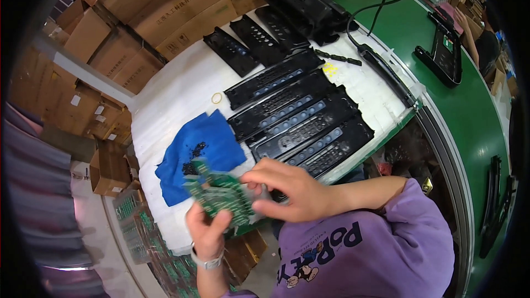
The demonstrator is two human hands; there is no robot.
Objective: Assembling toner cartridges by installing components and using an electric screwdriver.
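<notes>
My left hand (208, 230), with a light band on its wrist, grips several green circuit boards (222, 197) in a loose, fanned stack above the table's near edge. Motion blurs the boards a little. My right hand (295, 190) reaches in from the right with curled fingers, its fingertips at the right edge of the boards. What sits inside those fingers is hidden. Behind the boards a blue cloth (175, 160) lies crumpled, bearing a heap of tiny black parts (194, 157). Just beyond my right hand stands a row of long black plastic panels (303, 116) with round holes.
More black panels (254, 38) and a stacked pile (306, 5) occupy the white table's (165, 105) far side, near a yellow ring (216, 98). A black cable (381, 4) hangs at right. Along the green belt (472, 116), another person's hand (462, 21) shows. Cartons (176, 11) stand behind.
</notes>
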